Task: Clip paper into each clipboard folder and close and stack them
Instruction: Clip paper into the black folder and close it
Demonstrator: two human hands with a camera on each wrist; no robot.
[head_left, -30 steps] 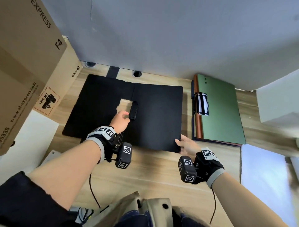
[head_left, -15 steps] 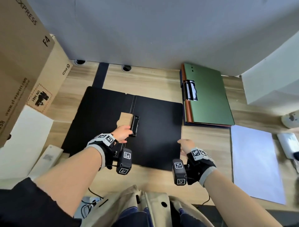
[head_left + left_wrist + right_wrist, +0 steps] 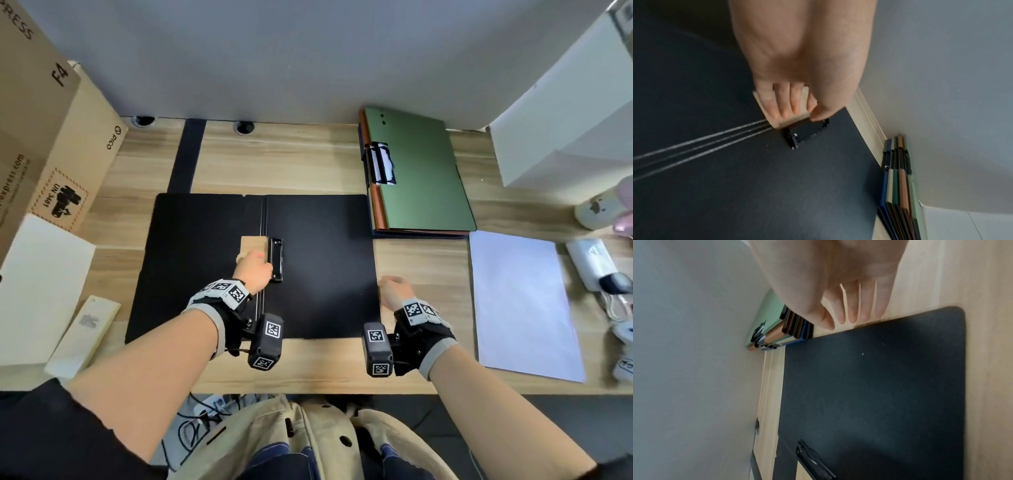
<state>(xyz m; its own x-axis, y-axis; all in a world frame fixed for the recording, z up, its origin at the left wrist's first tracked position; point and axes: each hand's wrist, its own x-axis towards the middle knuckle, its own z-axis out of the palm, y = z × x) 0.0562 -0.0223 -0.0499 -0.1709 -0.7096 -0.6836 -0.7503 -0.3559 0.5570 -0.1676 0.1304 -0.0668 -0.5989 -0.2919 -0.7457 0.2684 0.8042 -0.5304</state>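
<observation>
A black clipboard folder (image 3: 325, 267) (image 3: 777, 186) (image 3: 879, 386) lies open and flat on the wooden desk (image 3: 274, 164). Its black clip (image 3: 276, 260) (image 3: 805, 132) (image 3: 813, 462) sits just right of the spine, with no paper under it. My left hand (image 3: 255, 265) (image 3: 799, 115) rests at the cover's cutout, its fingers lying on bare wood and its thumb tip touching the clip's end. My right hand (image 3: 390, 287) (image 3: 840, 322) hovers by the folder's right edge with straight fingers, holding nothing. White paper (image 3: 520, 301) lies at the right.
A stack of closed folders (image 3: 421, 178) (image 3: 900, 178) (image 3: 777, 331), green on top, lies at the back right against the grey wall. Cardboard boxes (image 3: 41, 137) and a white sheet (image 3: 41, 291) crowd the left. Small devices (image 3: 596, 263) sit at the far right edge.
The open folder has come nearer the desk's front edge and lies squarer. My right hand has let go of its near right corner and now sits beside the edge.
</observation>
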